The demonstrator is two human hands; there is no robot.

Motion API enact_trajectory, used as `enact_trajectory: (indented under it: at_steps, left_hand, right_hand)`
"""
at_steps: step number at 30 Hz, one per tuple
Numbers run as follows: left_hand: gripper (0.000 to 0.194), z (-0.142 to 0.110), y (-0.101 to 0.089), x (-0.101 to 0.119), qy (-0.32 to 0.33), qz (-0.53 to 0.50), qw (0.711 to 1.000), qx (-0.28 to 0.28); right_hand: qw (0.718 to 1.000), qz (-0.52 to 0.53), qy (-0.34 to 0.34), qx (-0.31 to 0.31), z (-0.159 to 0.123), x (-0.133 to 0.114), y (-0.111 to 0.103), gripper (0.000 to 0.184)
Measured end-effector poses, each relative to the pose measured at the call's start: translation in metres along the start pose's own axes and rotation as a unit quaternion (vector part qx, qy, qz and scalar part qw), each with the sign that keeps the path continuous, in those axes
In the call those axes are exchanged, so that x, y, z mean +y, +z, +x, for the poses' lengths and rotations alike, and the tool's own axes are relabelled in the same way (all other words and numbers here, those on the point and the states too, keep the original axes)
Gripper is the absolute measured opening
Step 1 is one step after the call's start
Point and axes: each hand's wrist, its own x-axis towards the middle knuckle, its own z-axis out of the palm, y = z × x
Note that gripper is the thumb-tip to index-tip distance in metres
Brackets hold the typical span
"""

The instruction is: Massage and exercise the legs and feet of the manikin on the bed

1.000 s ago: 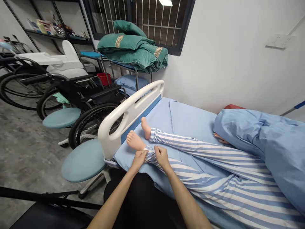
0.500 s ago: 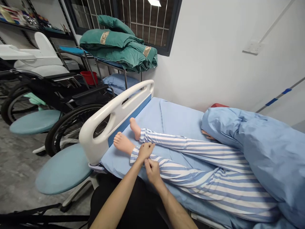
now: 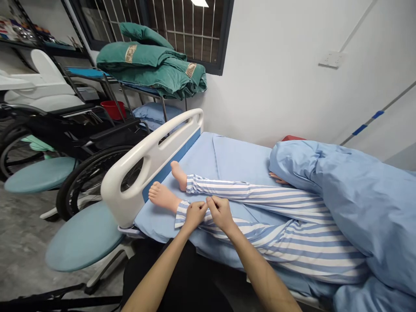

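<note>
A figure with doll-like bare feet [image 3: 164, 197] lies on the bed in blue-and-white striped trousers [image 3: 279, 199]. Over the lower part of the nearer trouser leg, just past the ankle, is my left hand [image 3: 196, 214], its fingers curled closed. My right hand [image 3: 221, 211], also closed with the thumb against the fingers, sits beside it toward the knee. Their thumb sides nearly meet. Whether either one pinches the trouser cloth is hidden. A light blue quilt [image 3: 367, 195] covers the upper body, and part of the figure's hand [image 3: 278, 178] shows at its edge.
The white footboard [image 3: 123, 177] rises left of the feet. Beyond it stand a wheelchair [image 3: 94, 173] and round teal stools [image 3: 84, 236]. Green folded bedding [image 3: 146, 65] lies on a rack under the barred window. A pole with blue bands [image 3: 360, 129] leans by the wall.
My right hand has moved up and over the nearer leg, from below my left wrist to beside my left hand. The view has shifted slightly to the right.
</note>
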Motion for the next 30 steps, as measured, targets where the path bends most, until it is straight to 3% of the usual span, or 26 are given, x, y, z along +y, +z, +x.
enact_trajectory:
  at_steps: [3,6,11,16,20,25,27,30]
  left_hand:
    - [0.042,-0.006,0.001,-0.003,-0.002,-0.027,1.000,-0.008]
    - [0.043,-0.005,0.002,-0.004,-0.018,-0.073,0.997,-0.003]
    - [0.045,0.012,0.000,0.029,-0.038,-0.179,0.983,0.024]
    - [0.046,0.027,0.015,0.073,0.014,-0.184,0.983,-0.023]
    - [0.045,0.020,0.045,0.066,-0.003,-0.141,0.989,-0.044]
    - [0.039,-0.013,0.070,0.039,0.040,0.033,0.997,0.054]
    - [0.040,-0.024,0.072,0.037,0.042,0.033,0.995,0.082]
    - [0.039,-0.030,0.070,0.039,0.041,0.011,0.996,0.072]
  right_hand:
    - [0.998,-0.026,0.050,0.034,-0.010,0.036,0.009,0.046]
    - [0.997,-0.053,0.050,0.035,-0.037,0.059,0.023,0.044]
    - [0.998,-0.064,0.012,0.014,-0.059,0.055,0.030,0.043]
    - [0.999,-0.037,0.013,0.021,-0.064,0.053,0.028,0.042]
    - [0.999,0.009,0.026,0.032,-0.084,0.056,0.027,0.039]
    - [0.997,0.032,0.065,0.011,-0.107,0.048,0.004,0.042]
    - [0.998,0.032,0.059,0.008,-0.099,0.035,-0.014,0.042]
    - [0.999,0.026,0.020,0.017,-0.072,0.011,-0.046,0.042]
